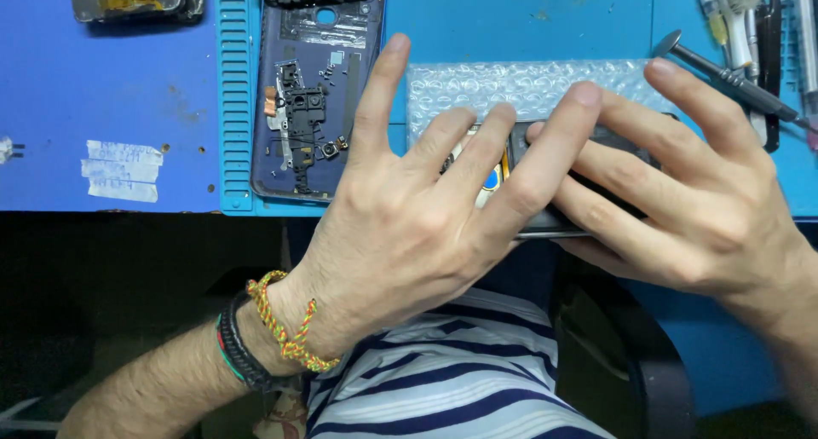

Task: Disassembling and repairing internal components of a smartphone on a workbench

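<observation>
A dark opened phone [545, 226] sits at the near edge of the blue work mat, mostly hidden under my hands. My left hand [426, 209] lies over it with fingers spread, fingertips resting on its top. My right hand [682, 200] grips the phone's right side, fingers across its top and thumb underneath. A sheet of bubble wrap [520, 85] lies just behind the phone.
A dark blue phone back cover [294, 106] with parts on it lies on the ridged blue mat [233, 98] to the left. A metal pry tool [724, 72] and other tools are at the right. Another phone part [136, 0] sits top left; tape strips [123, 170] left.
</observation>
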